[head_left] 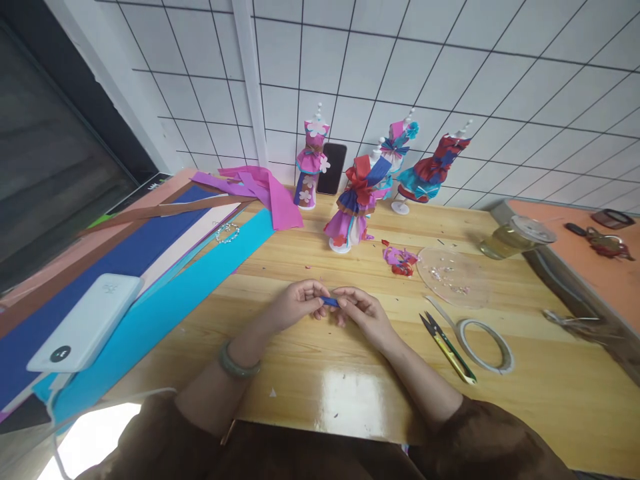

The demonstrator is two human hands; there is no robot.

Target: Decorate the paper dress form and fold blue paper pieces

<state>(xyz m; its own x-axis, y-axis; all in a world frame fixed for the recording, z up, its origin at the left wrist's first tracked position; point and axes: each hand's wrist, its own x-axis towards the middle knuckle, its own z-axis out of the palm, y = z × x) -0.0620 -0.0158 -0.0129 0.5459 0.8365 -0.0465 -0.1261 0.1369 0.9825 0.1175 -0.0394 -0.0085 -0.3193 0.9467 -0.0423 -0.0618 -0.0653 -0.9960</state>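
Observation:
Between both hands, just above the wooden table (280, 393), is a small narrow piece of dark blue paper (329, 302). My left hand (302, 301) pinches its left end with thumb and fingers. At its right end, my right hand (363, 311) grips it the same way. The paper looks folded or rolled; my fingertips cover its ends. Beyond the hands stands a miniature dress form (353, 200) dressed in red, blue and pink paper. Thread snips (447, 347) with a green and yellow handle lie right of my right forearm, beside a roll of double-sided tape (486, 345).
Coloured paper strips (200, 280) cover the left side, with a white power bank (87, 323) and a beaded bracelet (227, 233) on them. More dress forms (313, 163) and a phone (332, 168) stand along the tiled wall. Paper scraps (400, 259), a clear plate (453, 277) and a jar (517, 237) are at right.

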